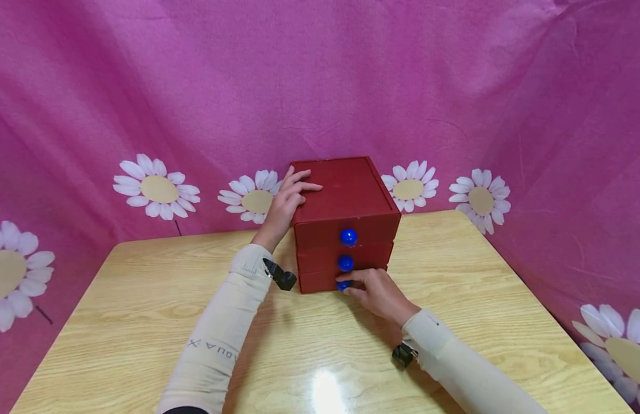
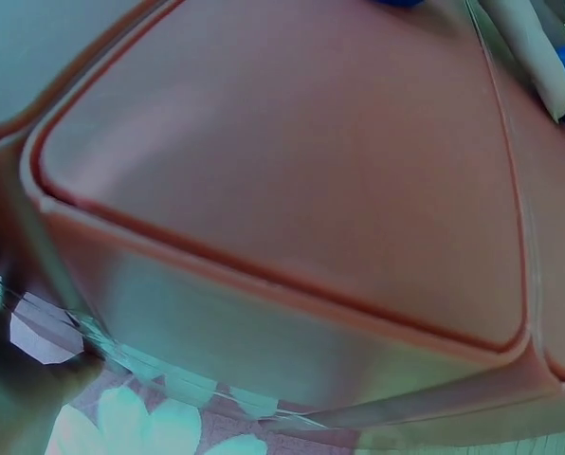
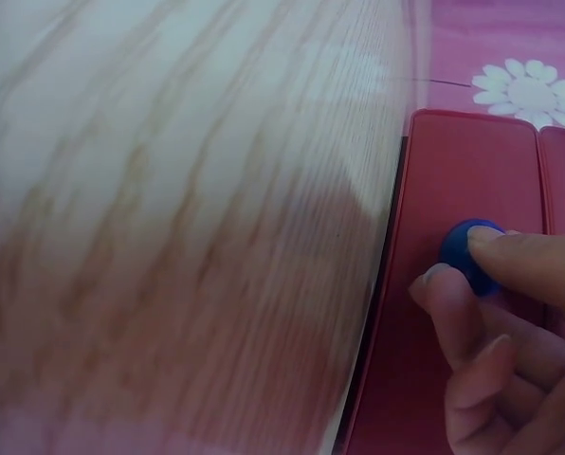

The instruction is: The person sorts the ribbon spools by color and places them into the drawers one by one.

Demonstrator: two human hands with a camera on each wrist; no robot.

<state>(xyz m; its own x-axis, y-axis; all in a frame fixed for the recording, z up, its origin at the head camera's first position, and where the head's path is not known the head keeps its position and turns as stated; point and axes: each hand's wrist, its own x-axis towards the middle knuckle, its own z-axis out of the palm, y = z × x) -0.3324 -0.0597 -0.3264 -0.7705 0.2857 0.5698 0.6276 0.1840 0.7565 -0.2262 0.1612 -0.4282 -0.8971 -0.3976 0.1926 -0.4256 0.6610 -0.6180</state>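
Note:
A red cabinet (image 1: 345, 190) with three stacked drawers stands at the back of the table, each drawer front bearing a round blue knob. My right hand (image 1: 378, 293) pinches the bottom knob (image 3: 465, 254) between thumb and fingers. The bottom drawer front (image 3: 472, 171) sits flush with those above it. My left hand (image 1: 290, 198) rests on the cabinet's top left edge, fingers spread over the top. Above the right hand, the middle knob (image 1: 345, 263) and the top knob (image 1: 348, 237) show uncovered. Part of the left hand shows dark at the lower left of the left wrist view.
The cabinet stands on a wood-grain table (image 1: 159, 322). Close behind it hangs a pink cloth (image 1: 320, 80) printed with white daisies, which also runs along both sides. Each wrist carries a small black camera (image 1: 402, 356).

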